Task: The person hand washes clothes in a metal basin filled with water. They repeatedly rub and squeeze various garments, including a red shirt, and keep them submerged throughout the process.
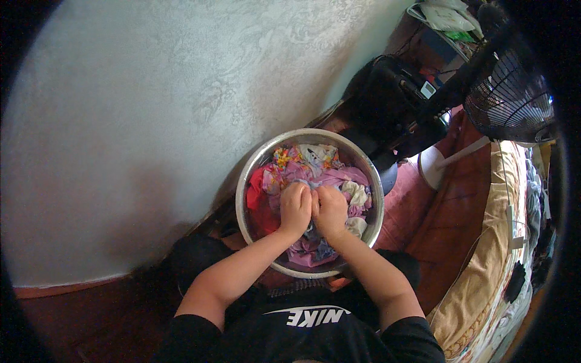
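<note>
A round metal basin (242, 199) of wet clothes stands between my legs. My left hand (296, 204) and my right hand (329, 208) are fists pressed side by side over the middle of it. Both grip a greyish-blue cloth (311, 232), mostly hidden beneath them. Around them lie a red cloth (257, 187), mauve fabric (347, 176), cream-white pieces (357, 193) and a white printed garment (317, 155) with yellow and orange patches. A pink-mauve piece (308, 257) rests at the near side. My forearms cross the near rim.
A pale patterned wall (181, 113) rises on the left, close to the basin. Rightward are a black bag-like object (381, 95), a standing fan (508, 100) with a white round base (430, 168), and a bed edge with tan fabric (481, 258). A cable with a white controller (513, 227) hangs there.
</note>
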The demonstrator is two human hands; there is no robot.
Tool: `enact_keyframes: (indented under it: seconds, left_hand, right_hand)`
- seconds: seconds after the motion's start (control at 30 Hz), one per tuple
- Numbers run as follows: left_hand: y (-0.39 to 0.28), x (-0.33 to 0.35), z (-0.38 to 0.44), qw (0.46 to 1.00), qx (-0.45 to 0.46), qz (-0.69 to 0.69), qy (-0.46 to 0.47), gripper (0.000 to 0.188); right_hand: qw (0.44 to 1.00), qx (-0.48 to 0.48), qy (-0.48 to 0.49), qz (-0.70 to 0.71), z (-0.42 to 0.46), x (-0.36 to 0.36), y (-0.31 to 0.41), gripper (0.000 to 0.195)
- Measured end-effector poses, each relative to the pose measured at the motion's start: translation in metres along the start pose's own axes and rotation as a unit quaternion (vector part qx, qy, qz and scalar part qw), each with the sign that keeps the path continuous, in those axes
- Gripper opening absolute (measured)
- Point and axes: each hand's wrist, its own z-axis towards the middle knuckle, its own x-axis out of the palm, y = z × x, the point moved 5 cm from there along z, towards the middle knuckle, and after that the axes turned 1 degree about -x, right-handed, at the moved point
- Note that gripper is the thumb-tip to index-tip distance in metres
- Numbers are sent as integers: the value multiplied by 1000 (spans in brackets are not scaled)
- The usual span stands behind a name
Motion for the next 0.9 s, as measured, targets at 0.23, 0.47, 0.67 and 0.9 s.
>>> enact_keyframes:
  seconds: [0.23,0.47,0.67,0.9]
  left_hand:
    - [-9,-15,-14,960,48,265,-75,18]
    - [37,7,-29,989,-12,147,7,23]
    - [57,19,-10,971,-114,212,8,29]
    - [62,24,2,956,-190,224,17,36]
  right_hand:
    - [993,118,-20,-16,-20,-7,-5,35]
    - [992,120,-9,48,-38,34,-17,32]
    - [970,236,65,2,-24,54,-33,27]
    - [956,281,79,-31,-15,64,-43,33]
